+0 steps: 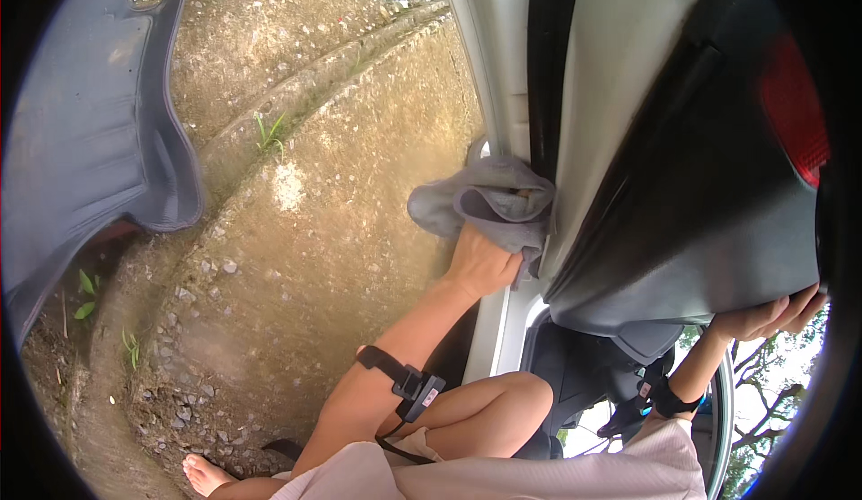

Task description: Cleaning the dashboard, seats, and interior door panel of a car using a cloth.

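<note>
A crumpled grey cloth [481, 197] is bunched around the fingers of my left hand [486, 257]. It presses against the white painted metal edge [513, 49] of a vehicle door, beside a black rubber seal [553, 62]. The cloth hides my left fingertips. At the far right, the fingers of my right hand [771, 318] curl over the edge of the black door trim panel [707, 231]. A red reflector [794, 109] is set into that panel above my right hand.
Rough concrete ground [350, 217] with loose gravel [182, 392] lies to the left. A grey moulded panel [81, 130], possibly a floor mat, stands at the left rim. My bent knee [518, 399] is close to the door. Dark vehicle interior parts [572, 358] show at lower right.
</note>
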A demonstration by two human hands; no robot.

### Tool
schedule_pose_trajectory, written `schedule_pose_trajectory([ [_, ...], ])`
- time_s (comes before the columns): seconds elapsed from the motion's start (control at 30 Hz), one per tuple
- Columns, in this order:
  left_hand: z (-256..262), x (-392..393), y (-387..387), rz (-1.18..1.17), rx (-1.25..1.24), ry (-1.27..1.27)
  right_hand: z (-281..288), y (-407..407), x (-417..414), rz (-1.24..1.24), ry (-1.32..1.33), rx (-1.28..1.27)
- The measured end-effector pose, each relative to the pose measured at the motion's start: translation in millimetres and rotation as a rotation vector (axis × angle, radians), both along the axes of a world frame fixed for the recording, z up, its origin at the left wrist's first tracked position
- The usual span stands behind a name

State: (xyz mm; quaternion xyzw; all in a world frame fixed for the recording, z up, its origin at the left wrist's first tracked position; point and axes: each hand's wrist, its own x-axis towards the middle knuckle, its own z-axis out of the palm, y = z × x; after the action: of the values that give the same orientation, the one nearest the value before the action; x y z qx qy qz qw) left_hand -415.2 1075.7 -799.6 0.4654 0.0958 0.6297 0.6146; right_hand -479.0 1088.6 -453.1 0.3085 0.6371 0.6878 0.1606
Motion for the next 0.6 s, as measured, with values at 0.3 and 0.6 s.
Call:
schedule_pose_trajectory([
  [0.3,66,-3,47,0.222,-0.464,-0.456,37,-10,-1,-0.050,-0.443,-0.143],
  [0.6,-29,28,-133,-0.552,0.359,0.000,35,-13,-2,-0.077,-0.504,-0.161],
])
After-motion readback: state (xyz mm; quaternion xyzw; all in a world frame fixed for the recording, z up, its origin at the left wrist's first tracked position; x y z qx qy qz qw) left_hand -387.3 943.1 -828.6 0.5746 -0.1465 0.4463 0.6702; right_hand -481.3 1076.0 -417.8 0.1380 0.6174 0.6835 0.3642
